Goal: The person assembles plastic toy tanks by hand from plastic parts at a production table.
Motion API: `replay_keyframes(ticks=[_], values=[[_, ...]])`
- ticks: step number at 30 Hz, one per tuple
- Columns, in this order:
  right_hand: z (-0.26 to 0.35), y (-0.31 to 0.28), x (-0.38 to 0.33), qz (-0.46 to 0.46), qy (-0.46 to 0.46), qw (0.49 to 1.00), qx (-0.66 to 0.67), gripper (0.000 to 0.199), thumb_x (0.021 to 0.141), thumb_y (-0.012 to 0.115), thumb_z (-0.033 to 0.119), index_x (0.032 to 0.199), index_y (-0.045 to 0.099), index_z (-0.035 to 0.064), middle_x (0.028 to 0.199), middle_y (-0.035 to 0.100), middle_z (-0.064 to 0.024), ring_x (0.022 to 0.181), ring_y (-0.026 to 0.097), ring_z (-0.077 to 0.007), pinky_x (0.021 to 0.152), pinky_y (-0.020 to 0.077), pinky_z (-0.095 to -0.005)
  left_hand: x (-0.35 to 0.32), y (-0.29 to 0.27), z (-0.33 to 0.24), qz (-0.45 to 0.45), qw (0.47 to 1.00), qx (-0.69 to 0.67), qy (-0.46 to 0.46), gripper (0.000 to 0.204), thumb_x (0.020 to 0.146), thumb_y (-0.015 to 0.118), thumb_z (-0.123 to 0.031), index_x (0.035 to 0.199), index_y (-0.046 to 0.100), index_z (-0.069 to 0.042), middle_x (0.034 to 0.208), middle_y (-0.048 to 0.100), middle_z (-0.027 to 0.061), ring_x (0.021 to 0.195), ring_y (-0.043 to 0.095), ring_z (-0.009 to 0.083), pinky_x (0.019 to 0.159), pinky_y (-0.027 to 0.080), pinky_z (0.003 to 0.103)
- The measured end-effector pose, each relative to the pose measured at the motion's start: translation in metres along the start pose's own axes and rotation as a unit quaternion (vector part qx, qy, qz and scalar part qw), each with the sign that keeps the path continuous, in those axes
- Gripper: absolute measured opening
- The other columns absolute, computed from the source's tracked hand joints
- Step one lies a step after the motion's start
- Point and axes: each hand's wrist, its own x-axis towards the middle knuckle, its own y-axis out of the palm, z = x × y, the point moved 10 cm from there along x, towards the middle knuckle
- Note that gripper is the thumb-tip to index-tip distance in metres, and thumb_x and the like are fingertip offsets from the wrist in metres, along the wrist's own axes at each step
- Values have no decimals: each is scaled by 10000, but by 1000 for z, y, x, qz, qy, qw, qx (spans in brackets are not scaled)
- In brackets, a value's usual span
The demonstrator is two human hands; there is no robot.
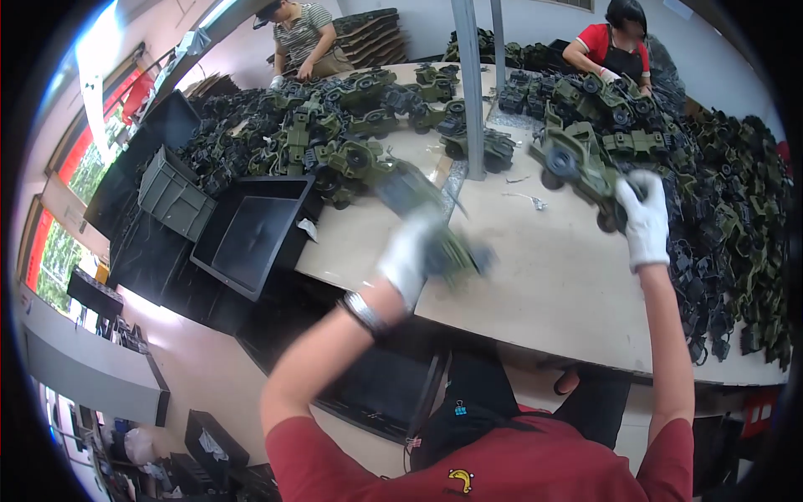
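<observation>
Far left: grey crate (177, 197), tilted, just beside a wide black tray (251, 238). Next, a heap of green and black toy vehicles (293, 138) across the far side of the pale counter (535, 289); behind it, a person in a striped shirt (303, 35). Left hand (408, 255), white-gloved, over the counter's near part: grip closed around a blurred green vehicle (456, 258); finger detail lost to blur. Metal post (473, 100) rises beyond. Small pale scrap (535, 201) on the counter. Green toy jeep (590, 171) slants up and away from the right hand (646, 219), also gloved; grip pinching its near end. Beyond, a co-worker in red (615, 46). Far right: dense heap of dark vehicles (723, 226).
</observation>
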Motion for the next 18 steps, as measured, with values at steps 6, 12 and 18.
replay_keyframes(ticks=[6,12,18], values=[[-98,-10,-88,-40,94,995,2,333,907,706,244,1100,610,-10,1066,621,-130,986,589,-232,919,462,-342,63,-139,-256,-290,877,39,381,1005,854,612,-716,1490,303,-3,1467,429,203,1324,466,332,1143,345,481],[-117,-5,-140,29,193,981,2,457,929,668,280,1251,530,-14,1161,592,-181,1074,574,-306,1001,428,-393,55,-134,-133,-483,687,402,364,1400,556,924,-545,1579,107,-49,1603,190,266,1481,209,417,1191,267,511],[-85,22,-167,100,147,983,42,862,844,738,253,1540,274,45,1442,451,-236,1309,476,-366,1108,375,-441,104,-150,-91,-565,704,392,177,1457,491,950,-529,1599,74,-170,1638,115,217,1456,151,552,1162,313,574]])
